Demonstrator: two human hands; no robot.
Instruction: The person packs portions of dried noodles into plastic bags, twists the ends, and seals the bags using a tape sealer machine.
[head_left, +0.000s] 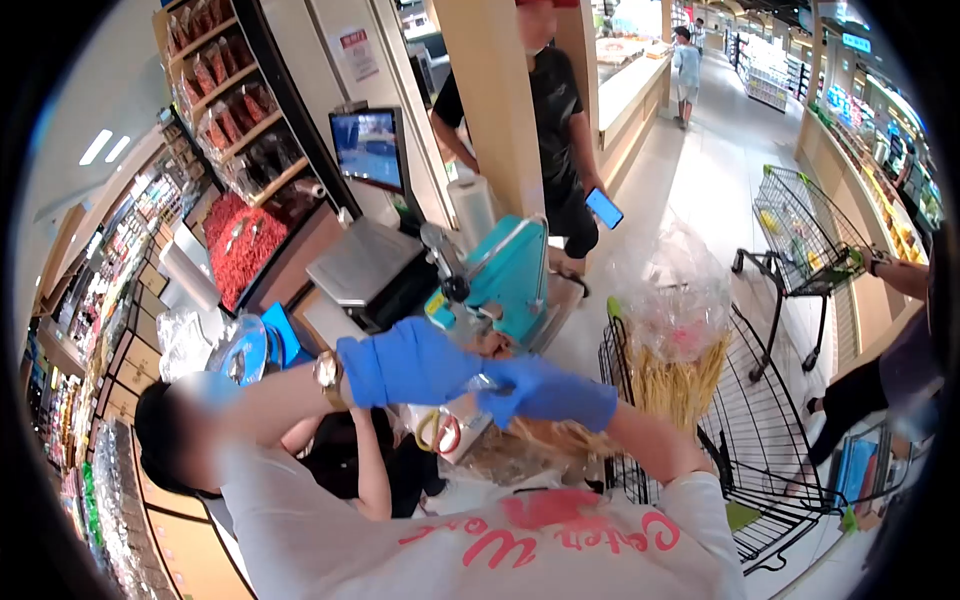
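Left hand (405, 362) and right hand (550, 393), both blue-gloved, meet with fingers curled. A small shiny piece (486, 382) shows between them; whether either grips it, cannot tell. Risk: slick gloves might let it slip. Turquoise machine (508, 262) just beyond the hands: a careless swing could knock a knuckle.

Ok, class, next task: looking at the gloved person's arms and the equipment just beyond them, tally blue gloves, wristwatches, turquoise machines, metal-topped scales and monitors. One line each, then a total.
Blue gloves: 2
Wristwatch: 1
Turquoise machine: 1
Metal-topped scale: 1
Monitor: 1
Total: 6
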